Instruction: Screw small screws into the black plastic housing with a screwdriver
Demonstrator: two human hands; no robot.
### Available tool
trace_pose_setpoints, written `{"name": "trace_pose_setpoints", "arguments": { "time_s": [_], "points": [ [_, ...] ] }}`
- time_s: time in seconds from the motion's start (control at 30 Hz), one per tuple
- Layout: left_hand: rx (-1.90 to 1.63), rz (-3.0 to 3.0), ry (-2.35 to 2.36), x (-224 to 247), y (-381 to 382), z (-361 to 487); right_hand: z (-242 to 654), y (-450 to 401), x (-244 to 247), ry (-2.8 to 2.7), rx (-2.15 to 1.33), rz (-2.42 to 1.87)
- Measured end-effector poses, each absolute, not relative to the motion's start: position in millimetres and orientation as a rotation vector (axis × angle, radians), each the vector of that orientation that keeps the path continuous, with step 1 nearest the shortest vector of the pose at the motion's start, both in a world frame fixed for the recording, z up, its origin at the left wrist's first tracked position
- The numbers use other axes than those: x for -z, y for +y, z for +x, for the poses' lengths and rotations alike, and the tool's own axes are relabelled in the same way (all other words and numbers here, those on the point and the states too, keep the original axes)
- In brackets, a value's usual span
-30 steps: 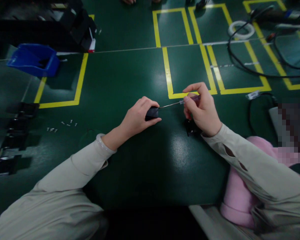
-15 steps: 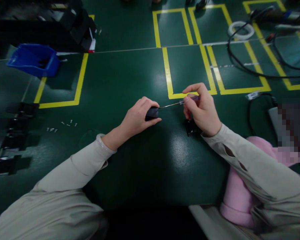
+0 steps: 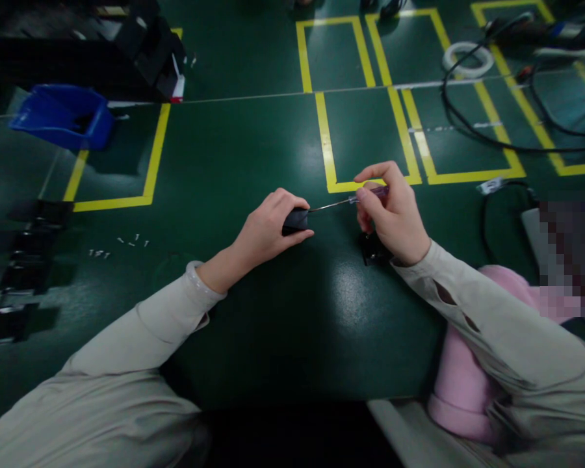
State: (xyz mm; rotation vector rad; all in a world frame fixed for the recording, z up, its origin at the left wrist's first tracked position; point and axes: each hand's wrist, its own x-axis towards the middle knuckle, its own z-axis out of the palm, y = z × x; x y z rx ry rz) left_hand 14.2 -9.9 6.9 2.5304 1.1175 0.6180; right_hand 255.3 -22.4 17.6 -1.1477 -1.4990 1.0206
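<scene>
Near the middle of the green table [image 3: 273, 312], my left hand [image 3: 269, 227] is closed around a small black block [image 3: 296, 221]. My right hand [image 3: 394, 211] pinches a screwdriver [image 3: 376, 194] by its translucent purplish handle. The thin metal shaft points left, and its tip meets the right side of the block. A black part [image 3: 370, 249] with a shiny spot lies on the table just below my right hand, partly covered by it.
Several small screws [image 3: 99, 253] lie at the left. Black parts [image 3: 24, 276] line the left edge, below a blue bin [image 3: 63, 117]. Black racks [image 3: 146, 52] stand at the upper left. A white ring [image 3: 468, 60] and black cable [image 3: 497, 144] lie at the upper right.
The view has shifted very slightly. Both hands keep the same grips on the block and the screwdriver.
</scene>
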Motion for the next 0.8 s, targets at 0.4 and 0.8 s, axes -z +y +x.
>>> {"name": "trace_pose_setpoints", "arguments": {
  "time_s": [0.4,0.8],
  "points": [
    [-0.612,2.544,1.118,-7.4,-9.7,14.4,255.4,-22.0,-17.8,-1.494,-1.021,-1.150],
    [-0.618,2.540,1.117,-7.3,-9.9,14.6,255.1,-21.4,-18.4,-1.505,-1.007,-1.162]
  ]
}}
